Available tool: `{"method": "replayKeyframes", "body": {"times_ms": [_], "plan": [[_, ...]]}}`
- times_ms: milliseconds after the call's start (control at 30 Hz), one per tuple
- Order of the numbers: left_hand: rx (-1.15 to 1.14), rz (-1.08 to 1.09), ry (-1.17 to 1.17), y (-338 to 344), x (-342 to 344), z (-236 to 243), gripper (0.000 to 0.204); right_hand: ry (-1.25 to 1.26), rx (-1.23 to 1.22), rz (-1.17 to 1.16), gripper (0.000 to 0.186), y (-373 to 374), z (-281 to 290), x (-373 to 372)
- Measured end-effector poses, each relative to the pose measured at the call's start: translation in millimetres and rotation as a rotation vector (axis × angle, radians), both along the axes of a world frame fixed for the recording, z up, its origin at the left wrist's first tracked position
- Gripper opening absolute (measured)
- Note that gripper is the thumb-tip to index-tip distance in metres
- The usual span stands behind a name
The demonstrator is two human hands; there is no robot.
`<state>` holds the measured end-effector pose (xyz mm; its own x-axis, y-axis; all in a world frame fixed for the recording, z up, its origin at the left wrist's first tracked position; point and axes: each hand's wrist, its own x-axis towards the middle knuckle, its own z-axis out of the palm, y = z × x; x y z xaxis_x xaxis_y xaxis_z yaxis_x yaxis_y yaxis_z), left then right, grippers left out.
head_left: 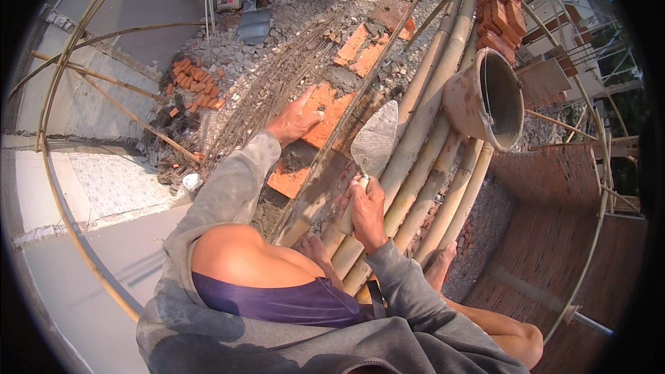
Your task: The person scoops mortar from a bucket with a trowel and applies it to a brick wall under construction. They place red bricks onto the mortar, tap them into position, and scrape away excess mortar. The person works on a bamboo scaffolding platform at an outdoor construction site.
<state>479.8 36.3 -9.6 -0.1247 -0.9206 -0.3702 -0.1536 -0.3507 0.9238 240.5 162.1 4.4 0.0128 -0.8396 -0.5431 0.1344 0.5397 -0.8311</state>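
My left hand (294,122) grips the left side of an orange brick (331,107) in a row of bricks and grey mortar along a narrow strip. Below it lies another orange brick (284,179) with a patch of wet mortar on it. My right hand (367,211) is closed round the handle of a trowel (374,135), its grey-coated blade pointing up beside the row, over bamboo poles. Farther along, more bricks (353,45) lie with mortar between them.
My bare feet and knees are on long bamboo poles (429,97). A bucket (460,97) and stacked bricks (499,7) stand at the right, above a deep brick-walled space (526,249). Rubble, thin rods, a loose brick pile (197,79) and bamboo framing (125,79) lie leftward.
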Motion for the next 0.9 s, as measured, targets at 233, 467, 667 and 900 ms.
{"method": "replayKeyframes", "body": {"times_ms": [233,467,667,900], "plan": [[-0.086,0.005,-0.046,0,-1,-4,0.092,0.046,-0.045,0.201,0.015,-28,16,15],[-0.153,-0.032,-0.071,-4,5,-23,0.093,-0.101,-0.235,0.059,0.018,-45,57,-4],[-0.050,0.032,0.139,-2,8,-35,0.089,0.089,-0.318,0.266,0.023,-45,69,20],[-0.052,0.292,-0.008,33,11,-48,0.070,0.271,-0.507,0.289,0.025,-35,34,64]]}}
